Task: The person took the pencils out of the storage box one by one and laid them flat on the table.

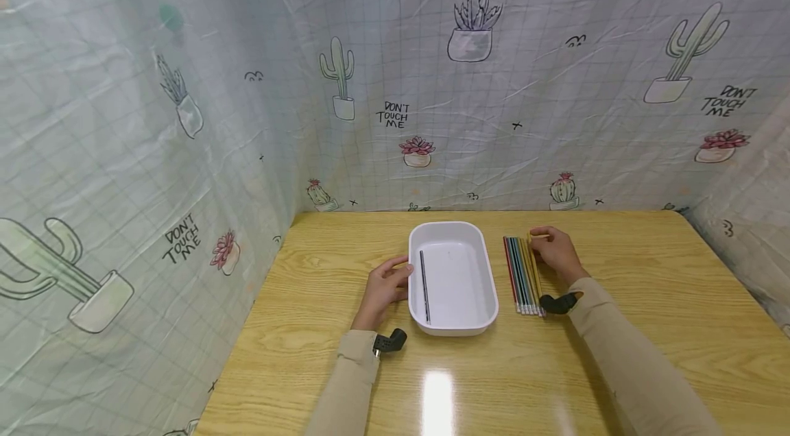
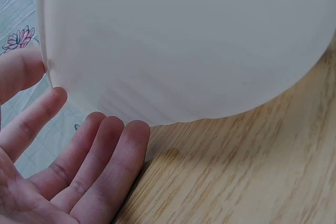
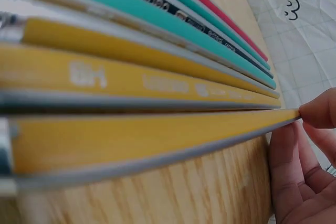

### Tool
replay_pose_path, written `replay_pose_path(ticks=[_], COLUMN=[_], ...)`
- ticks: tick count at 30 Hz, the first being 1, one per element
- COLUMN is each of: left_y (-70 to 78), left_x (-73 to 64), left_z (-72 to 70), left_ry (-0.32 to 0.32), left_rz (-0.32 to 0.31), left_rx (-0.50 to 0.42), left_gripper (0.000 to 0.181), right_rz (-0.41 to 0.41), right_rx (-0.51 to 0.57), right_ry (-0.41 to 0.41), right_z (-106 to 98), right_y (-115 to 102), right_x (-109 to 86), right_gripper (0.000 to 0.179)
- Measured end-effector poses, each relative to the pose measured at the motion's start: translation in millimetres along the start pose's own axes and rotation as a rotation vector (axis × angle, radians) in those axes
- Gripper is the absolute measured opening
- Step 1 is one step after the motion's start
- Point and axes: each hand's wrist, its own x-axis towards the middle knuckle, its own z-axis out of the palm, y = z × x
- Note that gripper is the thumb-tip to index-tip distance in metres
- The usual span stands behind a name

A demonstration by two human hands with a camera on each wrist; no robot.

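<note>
My left hand (image 1: 384, 288) is at the left side of a white rectangular plastic tray (image 1: 457, 312). In the left wrist view, thumb and index finger pinch the tray's rim (image 2: 43, 30), while the other fingertips (image 2: 137, 132) touch its outer wall. A single black pencil (image 1: 424, 285) lies lengthwise inside, near the left wall. To the right of the tray, my right hand (image 1: 557, 254) pinches the far end of a yellow pencil (image 3: 157, 139), the rightmost of a row. Beside it lie more yellow pencils (image 3: 131, 80), green pencils (image 3: 205, 51), a black one and a red pencil (image 1: 511, 268).
Tray and pencils stand on a wood-grain table (image 1: 308, 285). A cactus-print curtain (image 1: 382, 73) hangs along the table's back edge and left side. Each wrist wears a small black camera (image 1: 390, 340). The pencils' eraser ends face the near side.
</note>
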Motion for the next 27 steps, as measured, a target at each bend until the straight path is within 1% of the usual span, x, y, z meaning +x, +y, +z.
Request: replay_pose_path(ticks=[3,8,15,19,22,27], left_y=[0.2,1.8,2.5,1.9,1.8,0.8], left_x=[-0.1,-1.6,-2.0,-2.0,-2.0,-1.2], left_z=[0.3,0.7,1.1,1.1,1.1,1.0], left_ry=[0.002,0.005,0.003,-0.001,0.0,0.003], left_rz=[-0.008,-0.011,-0.011,-0.013,-0.011,-0.01], left_rx=[-0.004,-0.002,-0.004,-0.009,-0.01,-0.009], left_gripper=[0.046,0.046,0.045,0.046,0.046,0.047], right_rz=[0.003,0.0,-0.002,-0.009,-0.039,-0.145], right_rx=[-0.004,-0.004,0.023,0.027,0.009,0.006], right_ry=[0.015,0.017,0.036,0.033,0.02,-0.006], right_z=[-0.1,-0.2,1.2,1.6,2.0,7.1], right_y=[-0.4,0.5,5.3,2.8,-5.7,-30.5], right_x=[-1.3,-3.6,-3.9,-6.8,-9.9,-13.4], right_gripper=[0.043,0.044,0.045,0.046,0.046,0.044])
